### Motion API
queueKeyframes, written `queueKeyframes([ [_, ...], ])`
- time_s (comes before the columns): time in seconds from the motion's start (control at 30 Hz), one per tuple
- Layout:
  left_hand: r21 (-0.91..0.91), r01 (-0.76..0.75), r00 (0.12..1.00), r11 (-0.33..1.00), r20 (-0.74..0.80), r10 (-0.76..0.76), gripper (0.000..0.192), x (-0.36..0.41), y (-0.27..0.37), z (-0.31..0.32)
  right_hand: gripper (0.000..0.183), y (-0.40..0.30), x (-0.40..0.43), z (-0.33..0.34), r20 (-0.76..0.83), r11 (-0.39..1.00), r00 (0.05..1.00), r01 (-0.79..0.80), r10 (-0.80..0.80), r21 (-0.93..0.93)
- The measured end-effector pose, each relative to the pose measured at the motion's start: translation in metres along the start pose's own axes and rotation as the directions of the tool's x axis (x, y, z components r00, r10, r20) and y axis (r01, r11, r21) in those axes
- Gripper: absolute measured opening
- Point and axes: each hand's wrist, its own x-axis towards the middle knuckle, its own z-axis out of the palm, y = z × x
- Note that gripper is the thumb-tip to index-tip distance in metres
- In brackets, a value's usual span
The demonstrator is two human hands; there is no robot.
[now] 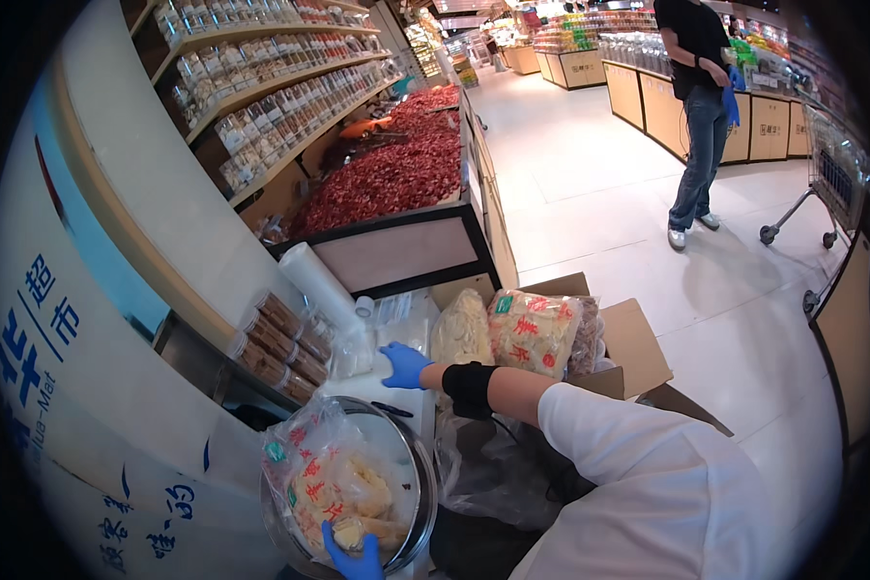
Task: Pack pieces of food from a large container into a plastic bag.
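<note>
My left hand [351, 557], in a blue glove, grips what looks like a clear plastic jar [348, 534] of pale dried slices. It is over a round metal-rimmed basin [426, 482], where a printed clear bag of pale slices [312, 471] lies opened. My right hand [404, 365], also blue-gloved, reaches across the white counter [413, 401], fingers apart, beside clear plastic packaging [351, 353]. Whether its fingertips touch the packaging cannot be told. A dark pen-like object [391, 409] lies between the hands, at the basin's edge.
Filled brown jars [283, 355] and a plastic roll [319, 283] stand at the left. An open cardboard box [634, 337] holds printed bags [533, 330]. Beyond are a bin of dark red dried goods [384, 174], shelves of jars [261, 87], a standing person [699, 94] and a shopping cart [834, 167].
</note>
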Motion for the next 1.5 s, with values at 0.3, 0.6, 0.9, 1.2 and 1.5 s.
queueKeyframes([
  [0.3, 0.667, -0.542, 0.787, 0.511, 0.189, 0.587, 0.049, 0.025, -0.014, 0.001, 0.071, -0.185, -0.058, -0.014, 0.052, 0.745, 0.796, 0.539, -0.603, 0.392],
  [0.6, 0.638, -0.502, 0.818, 0.584, 0.131, 0.561, 0.039, 0.013, -0.019, 0.011, 0.073, -0.209, -0.092, -0.015, 0.208, 0.715, 0.726, 0.508, -0.655, 0.48],
  [0.9, 0.335, -0.403, 0.896, 0.852, -0.047, 0.442, 0.065, 0.034, -0.017, 0.021, 0.068, -0.202, -0.078, -0.013, 0.348, 0.768, 0.731, 0.37, -0.588, 0.522],
  [1.2, -0.168, 0.005, 0.996, 0.986, -0.086, -0.019, 0.085, 0.008, -0.048, 0.001, 0.068, -0.245, -0.107, 0.003, 0.519, 0.723, 0.515, 0.582, -0.682, 0.372],
  [1.5, -0.267, 0.081, 0.993, 0.96, 0.105, -0.055, 0.071, 0.018, -0.05, 0.007, 0.066, -0.248, -0.098, 0.006, 0.756, 0.728, 0.325, 0.627, -0.568, 0.278],
])
